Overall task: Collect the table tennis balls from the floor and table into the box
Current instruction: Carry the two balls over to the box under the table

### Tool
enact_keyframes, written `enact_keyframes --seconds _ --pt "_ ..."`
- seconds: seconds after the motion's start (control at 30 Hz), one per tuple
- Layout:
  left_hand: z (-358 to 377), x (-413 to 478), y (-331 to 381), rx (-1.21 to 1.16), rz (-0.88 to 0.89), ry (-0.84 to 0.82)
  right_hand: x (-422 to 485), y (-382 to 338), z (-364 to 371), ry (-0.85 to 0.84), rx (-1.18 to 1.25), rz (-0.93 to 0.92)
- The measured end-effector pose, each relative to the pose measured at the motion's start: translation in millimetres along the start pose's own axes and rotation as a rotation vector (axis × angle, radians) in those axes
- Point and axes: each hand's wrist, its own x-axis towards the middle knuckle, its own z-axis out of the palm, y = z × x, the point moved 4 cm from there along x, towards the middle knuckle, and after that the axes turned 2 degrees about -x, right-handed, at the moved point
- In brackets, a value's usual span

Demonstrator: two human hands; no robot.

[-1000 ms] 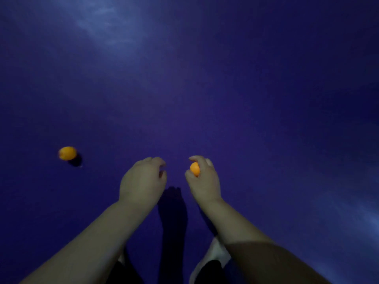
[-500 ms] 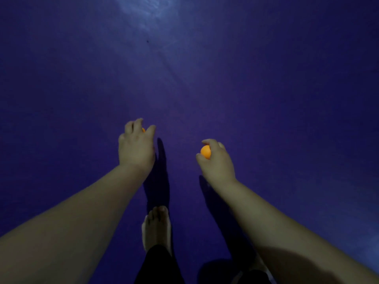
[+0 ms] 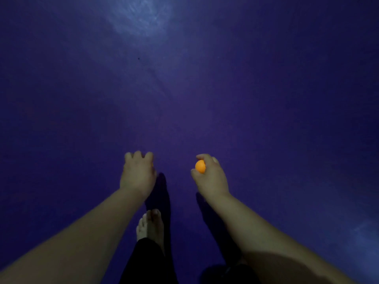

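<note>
Head cam is looking straight down. I read the right hand [image 3: 211, 179] as held over the dark purple matte floor [image 3: 266, 99], with its fingers [image 3: 204, 157] and thumb curled round a small round orange table tennis ball [image 3: 200, 166] and clamped on it. The ball is exposed on the hand's inner side, facing the other hand, and the rest is covered by the palm. It is off the floor, carried in the hand. The left hand [image 3: 138, 177] is about level with the right and just to its left, back of hand to camera, fingers [image 3: 137, 155] curled tight. I get only a thin sliver of orange at its inner edge, so I read those fingers as closed on a second orange ball [image 3: 152, 165], nearly all of it hidden under the hand. The hands are apart, not touching, with floor visible in the gap. Both forearms are bare and run in from the bottom corners. One bare foot [image 3: 152, 226] sits on the floor below and between the hands, toes pointing up-frame. A black trouser leg [image 3: 147, 263] runs from the ankle out the bottom edge. There is something dark at the bottom edge under the right forearm, too dim for me to tell what. Dark arm shadows [image 3: 160, 193] lie on the floor beside each wrist. A pale blurry patch of light [image 3: 141, 15] shows on the floor at top centre, and a fainter one low at the right edge. A small dark speck [image 3: 138, 58] sits on the floor well ahead of the hands. Feed is dim overall.
</note>
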Motion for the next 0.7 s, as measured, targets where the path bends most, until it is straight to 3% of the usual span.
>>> enact_keyframes --seconds 0.2,0.37,0.5,0.7 --pt "-84 -70 62 -0.146 -0.005 0.016 -56 -6 -92 0.0 -0.03 0.014" --pt "-168 -129 138 0.004 0.146 0.006 -120 -5 -215 0.064 -0.055 0.028" --pt "-237 -182 217 0.078 0.243 0.005 -192 12 -328 0.122 -0.039 0.06" --pt "-347 -267 369 -0.001 0.371 0.098 -306 38 -498 0.206 -0.054 0.076"
